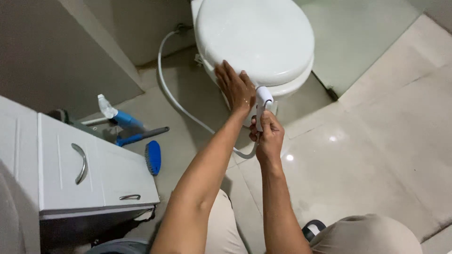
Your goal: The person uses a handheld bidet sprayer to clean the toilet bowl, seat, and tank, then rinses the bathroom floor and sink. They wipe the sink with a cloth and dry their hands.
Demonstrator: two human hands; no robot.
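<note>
The right hand [268, 136] is closed around a white plastic spray nozzle [262, 101]. The left hand [234, 87] lies open and flat on the white toilet's closed lid [256, 37]. Glossy beige floor tiles [372, 155] surround them.

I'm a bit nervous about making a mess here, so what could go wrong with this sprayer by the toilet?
1. The right hand grips the white sprayer beside the closed toilet lid; spray could bounce off onto the left hand and trousers.
2. The glossy floor tiles may turn slippery.
3. The hose loops across the floor and could snag.
</note>
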